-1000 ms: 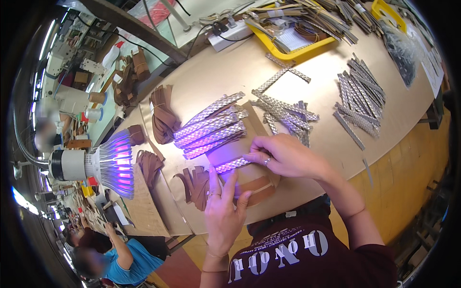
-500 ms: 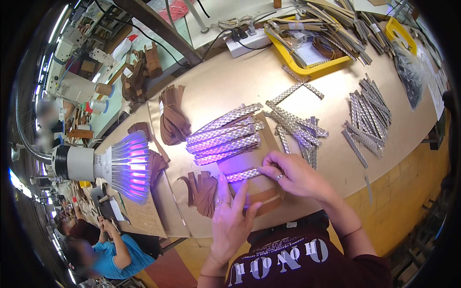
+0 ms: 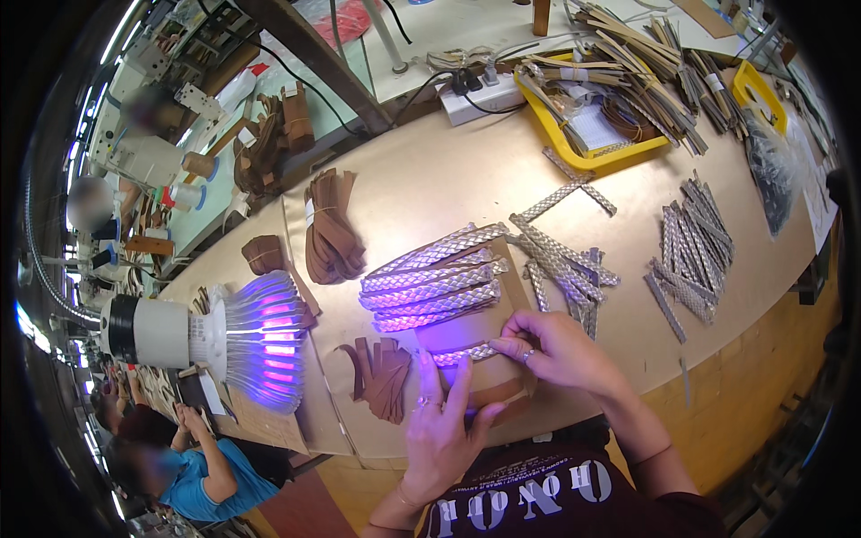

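Observation:
A silvery braided strip [image 3: 482,352] lies across a brown board [image 3: 513,289] in front of me. My right hand [image 3: 567,357] pinches the strip's right end between thumb and fingers; a ring is on one finger. On the left end of the strip rest the outstretched fingertips of my left hand [image 3: 446,432], its thumb held apart. Just beyond, several similar braided strips [image 3: 435,280] lie side by side on the board. A brown band [image 3: 504,392] crosses the board's near part. Purple light falls on the strips and my left fingers.
A lamp [image 3: 260,336] juts in at left. Brown strap bundles [image 3: 334,229] and short brown pieces [image 3: 383,381] lie nearby. More braided strips are piled [image 3: 691,251] at right. A yellow tray [image 3: 583,161] and a power strip [image 3: 480,99] stand behind. A co-worker [image 3: 215,475] sits at left.
The whole view has shifted, so the table and lamp appear a little lower and further right. Both hands keep nearly the same hold and place on the braided strip.

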The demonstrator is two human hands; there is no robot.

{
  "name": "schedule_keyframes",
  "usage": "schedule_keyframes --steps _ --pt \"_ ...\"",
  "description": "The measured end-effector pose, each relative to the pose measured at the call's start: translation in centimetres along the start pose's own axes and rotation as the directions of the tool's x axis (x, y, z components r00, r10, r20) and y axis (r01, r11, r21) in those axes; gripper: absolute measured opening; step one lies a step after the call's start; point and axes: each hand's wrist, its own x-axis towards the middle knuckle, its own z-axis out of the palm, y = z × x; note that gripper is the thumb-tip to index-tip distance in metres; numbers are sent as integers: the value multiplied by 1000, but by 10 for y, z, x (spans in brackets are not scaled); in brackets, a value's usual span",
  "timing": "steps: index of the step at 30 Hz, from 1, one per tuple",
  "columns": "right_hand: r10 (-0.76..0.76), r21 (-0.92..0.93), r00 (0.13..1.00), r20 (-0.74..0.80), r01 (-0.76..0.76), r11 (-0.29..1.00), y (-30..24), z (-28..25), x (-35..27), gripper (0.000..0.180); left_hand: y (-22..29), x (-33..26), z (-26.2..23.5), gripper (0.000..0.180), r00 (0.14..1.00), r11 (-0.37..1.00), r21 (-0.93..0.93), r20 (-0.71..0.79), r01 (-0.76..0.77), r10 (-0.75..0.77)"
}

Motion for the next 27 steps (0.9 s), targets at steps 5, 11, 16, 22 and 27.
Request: schedule_keyframes --steps 5,11,16,22,27 --pt "-83 20 997 -7 83 996 4 2 3 28 3 -1 1 67 999 1000 21 -44 7 -6" --pt "-300 78 954 0 299 951 -16 -10 -4 23 -4 -18 -4 55 938 994 49 -329 -101 112" --pt "-506 73 860 -63 510 857 -50 -34 12 20 -7 -21 -11 47 771 994 65 -628 -87 108" --pt "-356 4 929 -100 358 934 -58 -43 49 28 -27 0 -11 34 798 995 -51 -602 -86 38" --pt "-194 -60 968 -161 187 981 -43 -39 51 28 -48 -3 -2 25 900 828 -561 -375 -28 -224"
